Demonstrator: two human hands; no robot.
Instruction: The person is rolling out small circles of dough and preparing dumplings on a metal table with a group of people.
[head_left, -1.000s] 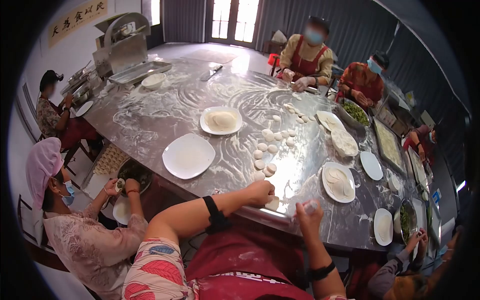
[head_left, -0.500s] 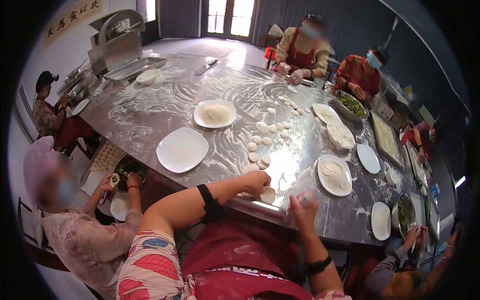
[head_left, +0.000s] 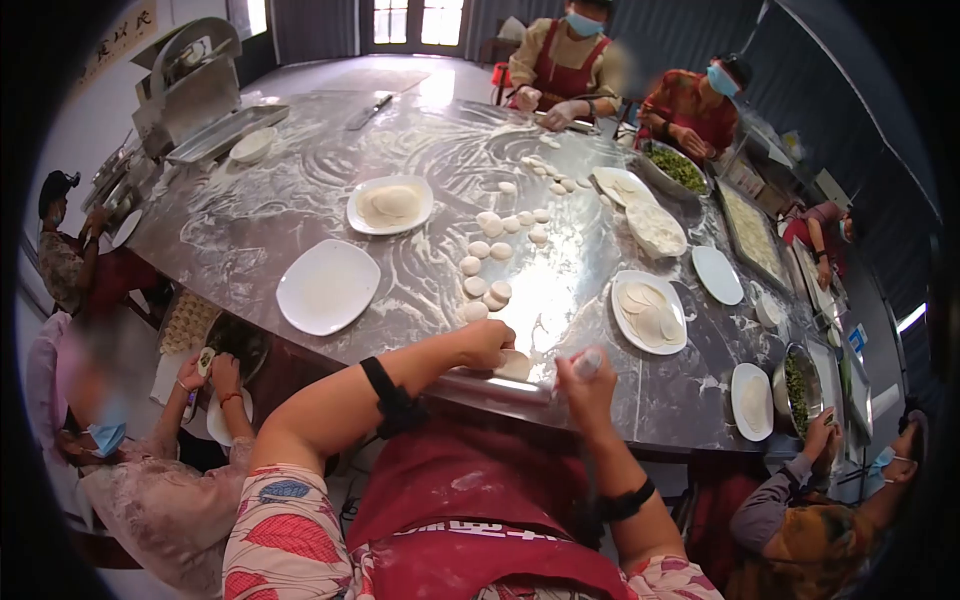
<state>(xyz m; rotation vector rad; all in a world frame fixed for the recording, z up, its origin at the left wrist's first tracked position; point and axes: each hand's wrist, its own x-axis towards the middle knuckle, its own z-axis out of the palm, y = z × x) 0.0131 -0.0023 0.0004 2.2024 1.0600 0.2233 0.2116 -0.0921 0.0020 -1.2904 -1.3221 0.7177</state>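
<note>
My left hand [head_left: 487, 345] is closed at the table's front edge, its fingertips pinching the rim of a flat round dough wrapper [head_left: 514, 366] lying on the steel. Just to the right, my right hand [head_left: 588, 392] is a fist around a rolling pin [head_left: 589, 361]; its pale rounded end shows at the top of the fist and the rest is hard to make out. Beyond my left hand lie several small dough discs [head_left: 484, 250] dusted with flour. A white plate of rolled wrappers [head_left: 650, 312] stands to the right of my hands.
The floury steel table [head_left: 420, 290] carries a bare white plate [head_left: 328, 287], a plate of wrappers [head_left: 390, 206], a flour dish [head_left: 656, 230] and a bowl of green filling [head_left: 676, 170]. A knife [head_left: 370, 112] lies at the back. Several co-workers sit or stand around the table.
The whole view has shifted, so the table and things on it appear further left and up. Both hands keep about the same place around the wrapper, and the right hand looks less blurred.
</note>
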